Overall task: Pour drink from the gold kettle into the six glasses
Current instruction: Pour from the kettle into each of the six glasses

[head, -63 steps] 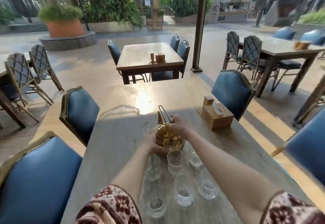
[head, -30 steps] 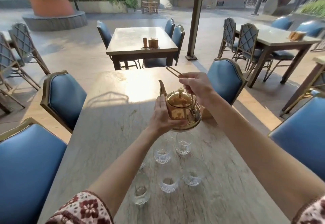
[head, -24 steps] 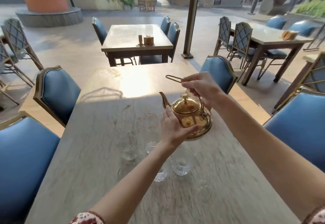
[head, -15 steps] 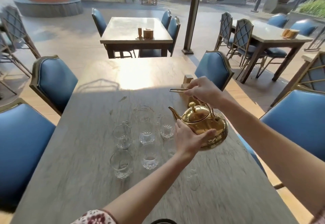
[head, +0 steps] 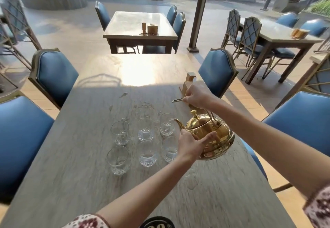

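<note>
The gold kettle (head: pixel 210 134) hangs above the grey table (head: pixel 75 183), right of the glasses, its spout pointing left toward the back right glass (head: pixel 167 125). My right hand (head: pixel 196 96) grips the kettle's wire handle from above. My left hand (head: pixel 192 144) presses against the kettle's front side below the spout. Several clear glasses stand in two rows: the back row's left glass (head: pixel 120 132) and middle glass (head: pixel 146 129), the front row's left glass (head: pixel 117 159), middle glass (head: pixel 147 153) and right glass (head: pixel 169 150), partly behind my left wrist. All look empty.
A wooden napkin holder (head: pixel 189 84) stands on the table behind my right hand. Blue padded chairs (head: pixel 55 75) line both sides, one (head: pixel 217 71) at the far right. A dark round object (head: pixel 157 223) shows at the bottom edge. Other tables and a post (head: pixel 198 13) stand beyond.
The kettle was lifted off the table behind the glasses and carried to their right side, then lowered slightly with its spout near the back right glass. Both hands stayed on it.
</note>
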